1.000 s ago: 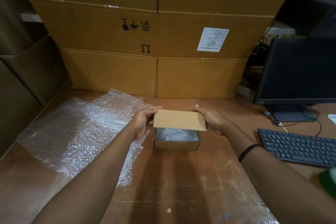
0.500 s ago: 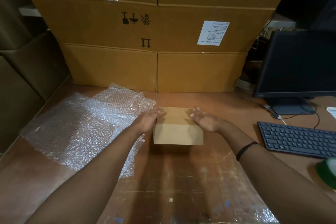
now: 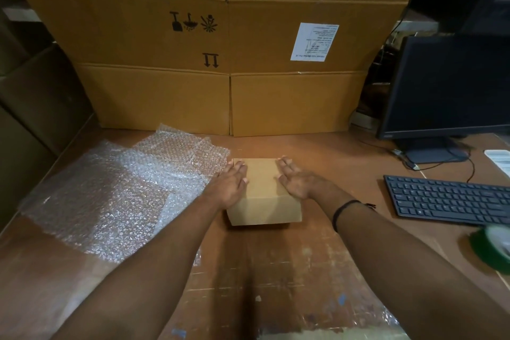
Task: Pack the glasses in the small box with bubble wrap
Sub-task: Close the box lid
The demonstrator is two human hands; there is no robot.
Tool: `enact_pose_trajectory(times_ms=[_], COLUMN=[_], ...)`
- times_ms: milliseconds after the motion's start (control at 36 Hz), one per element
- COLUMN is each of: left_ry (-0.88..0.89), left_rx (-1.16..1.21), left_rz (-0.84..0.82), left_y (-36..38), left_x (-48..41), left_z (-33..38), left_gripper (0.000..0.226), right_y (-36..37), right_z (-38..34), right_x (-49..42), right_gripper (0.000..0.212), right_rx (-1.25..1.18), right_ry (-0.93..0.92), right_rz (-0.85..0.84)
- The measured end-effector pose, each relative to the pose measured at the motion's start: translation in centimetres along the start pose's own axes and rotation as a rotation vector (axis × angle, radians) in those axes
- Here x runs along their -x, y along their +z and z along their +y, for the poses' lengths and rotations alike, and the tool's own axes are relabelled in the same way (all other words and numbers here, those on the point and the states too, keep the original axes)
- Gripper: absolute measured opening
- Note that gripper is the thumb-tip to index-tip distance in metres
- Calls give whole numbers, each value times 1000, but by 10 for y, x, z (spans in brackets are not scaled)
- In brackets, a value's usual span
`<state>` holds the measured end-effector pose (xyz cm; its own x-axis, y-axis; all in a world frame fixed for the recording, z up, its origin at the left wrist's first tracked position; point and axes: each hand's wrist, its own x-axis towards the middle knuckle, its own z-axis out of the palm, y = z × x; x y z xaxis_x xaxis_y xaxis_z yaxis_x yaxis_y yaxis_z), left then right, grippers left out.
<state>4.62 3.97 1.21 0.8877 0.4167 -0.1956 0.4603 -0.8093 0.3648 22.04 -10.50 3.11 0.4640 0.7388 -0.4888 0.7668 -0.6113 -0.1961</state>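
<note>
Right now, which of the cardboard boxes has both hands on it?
The small box: the left hand and right hand lie flat on its closed top. The large cartons stacked behind it stand untouched.

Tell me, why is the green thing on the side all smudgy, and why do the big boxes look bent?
Head view: the green roll sits at the frame's edge and is blurred; head view: the wide-angle lens bows the stacked cartons; head view: the bubble wrap glints with light, while the small box looks sharp.

Both forearms bare; a thin black cord band, knotted at one side, on the right wrist.
</note>
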Motion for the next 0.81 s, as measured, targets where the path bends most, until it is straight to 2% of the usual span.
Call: enact_pose_trajectory(times_ms=[139,250,333,417,472,556,611,667,750,806], left_ry=[-15,44,71,80,68,40,29,25,32,47], left_rx=[-15,-15,-53,-104,-144,-207,-213,-214,-206,-185], left_rz=[-5,137,186,157,167,156,161,161,166,156], left_y=[-3,1,12,27,37,45,45,42,31,20], left_x=[5,29,49,58,60,60,59,59,56,49], left_z=[2,3,5,5,3,2,4,7,11,12], left_gripper=[57,57,74,91,94,85,80,78,63,57], right_y=[3,13,34,55,67,80,83,80,68,55], right_z=[-4,-6,-6,-7,-6,-6,-7,-7,-4,1], right_x=[12,44,68,84,85,81,78,78,78,72], right_gripper=[65,67,70,88,96,74,67,68,85,74], right_rx=[38,126,142,122,125,116,103,108,72,51], right_ry=[7,-45,-111,-130,-127,-96,-83,-93,-114,-93], right_rz=[89,217,269,309,331,344,360,341,322,318])
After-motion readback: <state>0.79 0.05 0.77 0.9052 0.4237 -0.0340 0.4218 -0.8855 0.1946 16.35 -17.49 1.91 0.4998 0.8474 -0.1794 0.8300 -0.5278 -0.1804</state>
